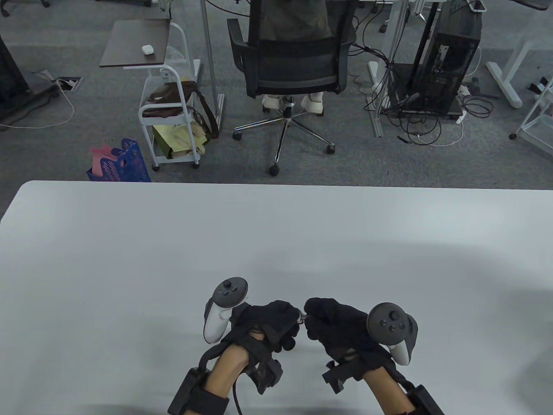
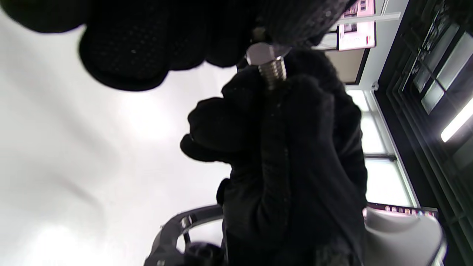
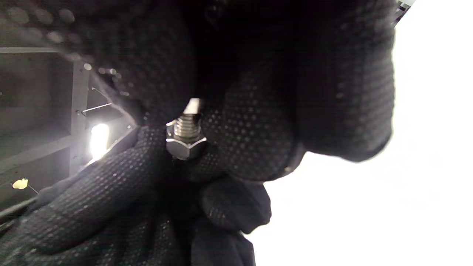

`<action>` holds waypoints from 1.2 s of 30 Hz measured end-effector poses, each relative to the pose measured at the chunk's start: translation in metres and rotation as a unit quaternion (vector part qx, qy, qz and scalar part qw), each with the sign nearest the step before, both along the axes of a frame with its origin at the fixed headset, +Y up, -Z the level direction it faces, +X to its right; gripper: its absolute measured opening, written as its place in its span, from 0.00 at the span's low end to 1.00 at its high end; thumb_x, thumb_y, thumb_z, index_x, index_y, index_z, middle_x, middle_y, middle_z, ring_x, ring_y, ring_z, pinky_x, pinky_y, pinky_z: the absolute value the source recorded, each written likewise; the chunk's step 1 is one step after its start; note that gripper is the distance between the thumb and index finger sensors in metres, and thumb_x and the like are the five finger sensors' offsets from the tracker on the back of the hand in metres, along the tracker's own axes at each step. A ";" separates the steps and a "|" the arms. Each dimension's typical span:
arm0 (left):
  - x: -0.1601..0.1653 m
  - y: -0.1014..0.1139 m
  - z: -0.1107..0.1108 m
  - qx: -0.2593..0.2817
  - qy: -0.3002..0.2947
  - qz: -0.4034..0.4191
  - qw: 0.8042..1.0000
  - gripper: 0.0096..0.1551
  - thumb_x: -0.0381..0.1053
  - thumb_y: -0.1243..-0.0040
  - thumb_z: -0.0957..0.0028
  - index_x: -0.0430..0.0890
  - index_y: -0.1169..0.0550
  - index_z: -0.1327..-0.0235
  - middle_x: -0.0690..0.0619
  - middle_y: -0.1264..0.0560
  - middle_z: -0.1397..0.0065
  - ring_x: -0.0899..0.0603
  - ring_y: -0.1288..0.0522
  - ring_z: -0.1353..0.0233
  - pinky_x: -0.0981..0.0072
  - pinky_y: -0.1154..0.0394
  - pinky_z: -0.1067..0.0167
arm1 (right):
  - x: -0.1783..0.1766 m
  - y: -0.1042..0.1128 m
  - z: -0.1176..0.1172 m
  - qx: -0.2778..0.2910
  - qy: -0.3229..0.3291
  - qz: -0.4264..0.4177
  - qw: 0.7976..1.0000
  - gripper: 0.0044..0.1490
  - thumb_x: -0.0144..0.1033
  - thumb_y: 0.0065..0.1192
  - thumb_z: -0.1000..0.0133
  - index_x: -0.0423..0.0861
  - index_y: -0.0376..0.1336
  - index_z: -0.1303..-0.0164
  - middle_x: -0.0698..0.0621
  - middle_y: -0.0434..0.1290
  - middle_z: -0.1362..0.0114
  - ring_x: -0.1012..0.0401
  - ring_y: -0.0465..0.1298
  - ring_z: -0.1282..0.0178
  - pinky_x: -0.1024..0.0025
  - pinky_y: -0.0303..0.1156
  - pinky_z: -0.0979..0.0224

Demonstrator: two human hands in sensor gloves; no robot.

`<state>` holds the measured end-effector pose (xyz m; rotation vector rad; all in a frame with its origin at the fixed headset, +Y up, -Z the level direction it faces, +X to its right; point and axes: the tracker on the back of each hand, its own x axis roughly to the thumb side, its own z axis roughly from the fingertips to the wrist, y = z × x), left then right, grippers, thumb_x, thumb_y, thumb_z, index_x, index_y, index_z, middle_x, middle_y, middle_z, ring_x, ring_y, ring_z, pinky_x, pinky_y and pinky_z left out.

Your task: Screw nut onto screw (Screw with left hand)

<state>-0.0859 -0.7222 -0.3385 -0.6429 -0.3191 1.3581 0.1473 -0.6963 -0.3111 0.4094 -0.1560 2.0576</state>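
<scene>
My two gloved hands meet just above the white table [image 1: 173,250] near its front edge. My left hand [image 1: 293,319] pinches a steel hex nut [image 2: 260,53] at its fingertips. The nut sits on the threaded end of a steel screw [image 2: 272,73]. My right hand [image 1: 313,317] grips the screw's other end, which is hidden in its fingers. In the right wrist view the threads [image 3: 187,123] run down from my right fingers [image 3: 251,140] into the nut [image 3: 186,147], held by left fingers [image 3: 111,177]. In the table view only a small glint of metal [image 1: 302,319] shows between the hands.
A tracker sits on the back of each hand, the left one [image 1: 224,309] white and grey, the right one [image 1: 391,326] dark. Beyond the table's far edge [image 1: 276,185] stand an office chair [image 1: 289,65], a white cart [image 1: 168,121] and a computer tower [image 1: 449,60].
</scene>
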 end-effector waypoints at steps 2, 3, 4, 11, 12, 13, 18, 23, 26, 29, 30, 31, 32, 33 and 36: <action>-0.001 -0.001 0.000 -0.003 -0.008 0.008 1.000 0.31 0.52 0.45 0.50 0.36 0.29 0.37 0.32 0.27 0.39 0.30 0.22 0.51 0.40 0.28 0.53 | 0.000 0.000 0.000 0.000 -0.001 -0.003 1.000 0.27 0.38 0.79 0.60 0.47 0.73 0.50 0.47 0.84 0.49 0.55 0.92 0.64 0.62 0.91 0.60; -0.001 -0.002 0.000 -0.003 0.000 0.017 1.000 0.35 0.54 0.46 0.50 0.36 0.31 0.34 0.32 0.27 0.37 0.30 0.22 0.51 0.41 0.28 0.53 | 0.000 0.000 0.000 0.000 0.000 -0.003 1.000 0.27 0.38 0.79 0.60 0.47 0.73 0.50 0.47 0.84 0.48 0.55 0.92 0.64 0.62 0.91 0.60; -0.002 -0.002 0.001 -0.005 0.016 0.024 1.000 0.38 0.56 0.46 0.50 0.35 0.32 0.31 0.31 0.28 0.37 0.30 0.22 0.51 0.40 0.28 0.53 | 0.000 0.000 0.000 0.000 0.000 -0.002 1.000 0.27 0.38 0.79 0.60 0.47 0.73 0.50 0.47 0.84 0.49 0.56 0.92 0.64 0.62 0.91 0.60; 0.000 0.001 0.000 0.005 0.019 0.007 1.000 0.30 0.52 0.44 0.51 0.34 0.24 0.42 0.31 0.24 0.43 0.29 0.20 0.55 0.39 0.27 0.57 | -0.001 0.000 0.000 0.001 0.003 0.000 1.000 0.27 0.38 0.79 0.60 0.47 0.73 0.50 0.47 0.84 0.49 0.55 0.92 0.64 0.62 0.91 0.60; 0.000 0.002 0.000 0.006 0.003 0.005 1.000 0.30 0.51 0.44 0.51 0.35 0.26 0.41 0.32 0.25 0.41 0.30 0.21 0.53 0.40 0.27 0.56 | -0.001 0.000 0.000 0.000 0.004 0.000 1.000 0.27 0.38 0.79 0.60 0.47 0.73 0.50 0.47 0.84 0.49 0.55 0.92 0.64 0.62 0.91 0.60; 0.000 0.002 0.000 0.006 -0.004 0.006 1.000 0.30 0.51 0.44 0.50 0.36 0.28 0.39 0.32 0.26 0.40 0.31 0.21 0.52 0.41 0.28 0.55 | -0.001 0.000 0.000 0.000 0.003 -0.002 1.000 0.27 0.38 0.79 0.60 0.47 0.73 0.50 0.47 0.84 0.49 0.55 0.92 0.64 0.62 0.91 0.60; -0.002 -0.002 0.002 -0.003 0.033 0.014 0.999 0.40 0.58 0.45 0.51 0.34 0.29 0.32 0.29 0.26 0.39 0.29 0.21 0.52 0.39 0.28 0.55 | -0.001 0.000 0.000 0.002 -0.001 -0.002 1.000 0.27 0.39 0.79 0.60 0.48 0.73 0.50 0.47 0.84 0.49 0.56 0.92 0.64 0.62 0.91 0.60; 0.001 0.003 0.002 0.011 0.019 -0.007 1.000 0.31 0.53 0.44 0.51 0.33 0.24 0.43 0.31 0.23 0.44 0.30 0.20 0.56 0.40 0.27 0.57 | -0.001 -0.001 0.000 0.000 -0.003 0.004 1.000 0.28 0.40 0.79 0.60 0.47 0.74 0.50 0.48 0.85 0.50 0.56 0.92 0.65 0.63 0.91 0.61; 0.001 0.006 0.001 0.019 0.008 -0.009 1.000 0.31 0.51 0.43 0.51 0.34 0.26 0.41 0.32 0.25 0.42 0.32 0.21 0.54 0.41 0.27 0.56 | -0.002 -0.002 -0.001 -0.014 0.009 0.008 1.000 0.28 0.40 0.79 0.60 0.46 0.73 0.50 0.47 0.85 0.51 0.56 0.92 0.66 0.61 0.91 0.61; 0.001 0.006 0.001 0.014 -0.010 0.017 1.000 0.32 0.50 0.43 0.50 0.36 0.29 0.37 0.34 0.26 0.41 0.33 0.21 0.53 0.42 0.27 0.55 | 0.000 0.000 0.000 -0.012 0.005 -0.009 1.000 0.28 0.39 0.79 0.60 0.46 0.73 0.50 0.46 0.85 0.51 0.56 0.92 0.66 0.62 0.91 0.62; 0.000 0.006 0.001 0.011 -0.007 0.027 1.000 0.35 0.53 0.44 0.50 0.36 0.31 0.33 0.34 0.26 0.40 0.32 0.21 0.52 0.42 0.27 0.54 | 0.001 0.001 0.000 -0.008 0.000 -0.012 1.000 0.28 0.39 0.79 0.60 0.46 0.73 0.50 0.47 0.85 0.50 0.56 0.92 0.66 0.62 0.91 0.62; -0.001 0.006 0.002 0.003 0.008 0.041 0.999 0.39 0.55 0.45 0.51 0.36 0.34 0.30 0.33 0.27 0.38 0.31 0.21 0.51 0.41 0.28 0.53 | 0.001 0.002 0.000 -0.005 -0.001 -0.011 1.000 0.28 0.39 0.79 0.60 0.46 0.73 0.50 0.47 0.85 0.50 0.56 0.92 0.66 0.62 0.91 0.62; -0.002 0.005 0.003 0.001 0.026 0.039 0.999 0.40 0.56 0.46 0.51 0.35 0.32 0.31 0.32 0.27 0.38 0.30 0.21 0.51 0.40 0.28 0.54 | 0.001 0.002 0.000 -0.005 -0.001 -0.010 1.000 0.28 0.39 0.80 0.60 0.46 0.73 0.50 0.47 0.85 0.50 0.56 0.92 0.66 0.62 0.91 0.61; -0.003 0.005 0.003 0.002 0.034 0.029 0.999 0.39 0.57 0.47 0.51 0.34 0.30 0.32 0.30 0.26 0.39 0.29 0.21 0.52 0.39 0.28 0.55 | 0.001 0.002 0.000 -0.005 -0.002 -0.011 1.000 0.28 0.39 0.79 0.60 0.46 0.73 0.50 0.47 0.85 0.50 0.56 0.92 0.65 0.62 0.91 0.61; -0.004 0.004 0.002 0.013 0.040 0.004 0.999 0.33 0.56 0.44 0.52 0.34 0.20 0.44 0.30 0.21 0.45 0.28 0.19 0.56 0.38 0.27 0.58 | 0.001 0.000 -0.001 -0.013 -0.007 -0.012 1.000 0.28 0.39 0.79 0.60 0.46 0.73 0.50 0.47 0.85 0.50 0.56 0.92 0.65 0.62 0.91 0.61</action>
